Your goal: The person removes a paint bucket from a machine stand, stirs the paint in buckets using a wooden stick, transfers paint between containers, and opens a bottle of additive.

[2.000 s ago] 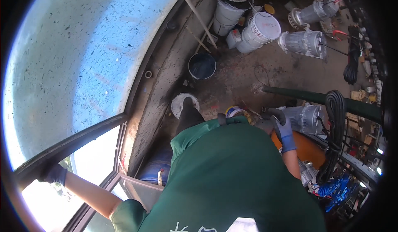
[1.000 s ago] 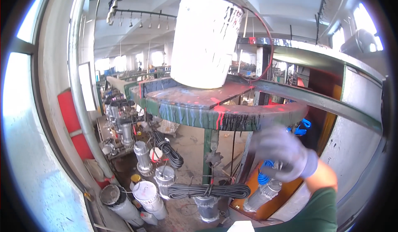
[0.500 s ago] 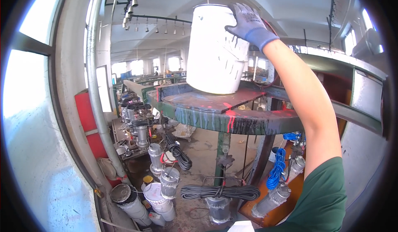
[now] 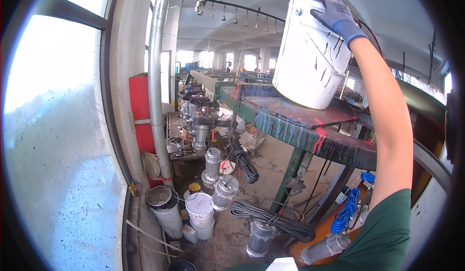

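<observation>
Right hand [image 4: 337, 16] now gripping white bucket [image 4: 312, 53] rim, bucket tilted.

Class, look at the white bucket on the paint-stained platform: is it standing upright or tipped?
Tipped. The white bucket leans, its base edge on the platform, while the gloved right hand grips its top rim.

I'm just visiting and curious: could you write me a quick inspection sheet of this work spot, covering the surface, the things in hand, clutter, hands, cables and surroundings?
Surface: paint-stained platform, green with red drips.
Things in hand: white bucket, tilted, its base on the platform.
Clutter: stacked white pails and metal pump bodies on the floor below.
Hands: gloved right hand grips the bucket's top rim; left hand not in view.
Cables: black cable coils on the floor; blue coiled cord under the platform.
Surroundings: window on the left, grey upright pipe, long factory hall with ceiling lamps.
</observation>
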`<action>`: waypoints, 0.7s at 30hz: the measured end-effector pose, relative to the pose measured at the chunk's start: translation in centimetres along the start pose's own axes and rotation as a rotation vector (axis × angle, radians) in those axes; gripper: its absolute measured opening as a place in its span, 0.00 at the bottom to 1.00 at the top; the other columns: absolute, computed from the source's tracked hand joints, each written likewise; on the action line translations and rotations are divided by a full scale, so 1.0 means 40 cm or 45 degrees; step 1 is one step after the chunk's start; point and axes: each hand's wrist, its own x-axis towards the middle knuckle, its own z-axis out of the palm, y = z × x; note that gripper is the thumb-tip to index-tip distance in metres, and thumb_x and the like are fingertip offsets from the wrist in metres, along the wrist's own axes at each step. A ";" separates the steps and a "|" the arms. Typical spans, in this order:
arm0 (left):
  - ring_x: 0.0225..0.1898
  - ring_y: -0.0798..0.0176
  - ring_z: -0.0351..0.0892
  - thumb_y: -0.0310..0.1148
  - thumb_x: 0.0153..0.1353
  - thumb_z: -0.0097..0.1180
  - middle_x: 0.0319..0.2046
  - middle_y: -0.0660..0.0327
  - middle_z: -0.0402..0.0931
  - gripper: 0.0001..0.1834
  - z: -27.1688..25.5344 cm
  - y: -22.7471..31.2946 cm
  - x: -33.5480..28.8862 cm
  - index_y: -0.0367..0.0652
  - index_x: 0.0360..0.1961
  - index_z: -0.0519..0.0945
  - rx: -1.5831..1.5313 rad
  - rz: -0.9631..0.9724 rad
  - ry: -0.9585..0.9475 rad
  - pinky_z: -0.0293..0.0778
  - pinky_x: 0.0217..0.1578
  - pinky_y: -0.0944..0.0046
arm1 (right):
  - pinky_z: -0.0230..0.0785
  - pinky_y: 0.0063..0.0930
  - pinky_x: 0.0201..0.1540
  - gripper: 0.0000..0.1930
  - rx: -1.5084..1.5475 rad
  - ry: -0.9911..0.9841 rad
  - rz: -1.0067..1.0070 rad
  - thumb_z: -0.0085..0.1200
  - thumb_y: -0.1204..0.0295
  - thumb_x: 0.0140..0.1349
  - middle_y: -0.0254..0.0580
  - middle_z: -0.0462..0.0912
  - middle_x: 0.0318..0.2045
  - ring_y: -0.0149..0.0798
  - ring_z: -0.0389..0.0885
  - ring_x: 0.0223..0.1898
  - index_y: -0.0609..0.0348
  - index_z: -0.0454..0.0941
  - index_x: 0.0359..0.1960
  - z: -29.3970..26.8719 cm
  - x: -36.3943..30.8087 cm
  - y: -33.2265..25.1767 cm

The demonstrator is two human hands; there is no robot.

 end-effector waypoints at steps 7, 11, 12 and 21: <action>0.66 0.45 0.69 0.30 0.70 0.53 0.67 0.42 0.68 0.28 -0.008 -0.033 -0.001 0.34 0.69 0.65 0.018 -0.024 -0.063 0.64 0.67 0.50 | 0.67 0.43 0.69 0.35 0.335 -0.139 -0.148 0.61 0.46 0.60 0.52 0.80 0.61 0.50 0.77 0.64 0.51 0.74 0.66 -0.185 -0.076 -0.045; 0.68 0.45 0.68 0.29 0.70 0.53 0.68 0.42 0.67 0.30 0.020 -0.043 0.018 0.34 0.71 0.63 -0.009 -0.012 -0.132 0.62 0.69 0.50 | 0.70 0.43 0.64 0.30 0.420 -0.117 -0.216 0.62 0.53 0.61 0.61 0.80 0.58 0.57 0.79 0.59 0.53 0.75 0.63 -0.210 -0.112 0.046; 0.68 0.45 0.67 0.29 0.70 0.52 0.69 0.42 0.66 0.30 0.034 -0.041 0.025 0.34 0.72 0.63 -0.024 -0.006 -0.154 0.62 0.69 0.50 | 0.68 0.43 0.66 0.33 0.315 -0.040 -0.205 0.63 0.52 0.60 0.57 0.80 0.60 0.54 0.78 0.61 0.52 0.74 0.65 -0.151 -0.102 0.102; 0.77 0.45 0.57 0.26 0.66 0.53 0.74 0.40 0.59 0.36 0.137 0.241 0.492 0.32 0.75 0.60 -0.696 0.112 -0.493 0.54 0.75 0.51 | 0.70 0.39 0.67 0.36 0.468 -0.197 -0.267 0.66 0.58 0.58 0.54 0.82 0.57 0.49 0.81 0.59 0.60 0.72 0.66 -0.261 -0.196 0.162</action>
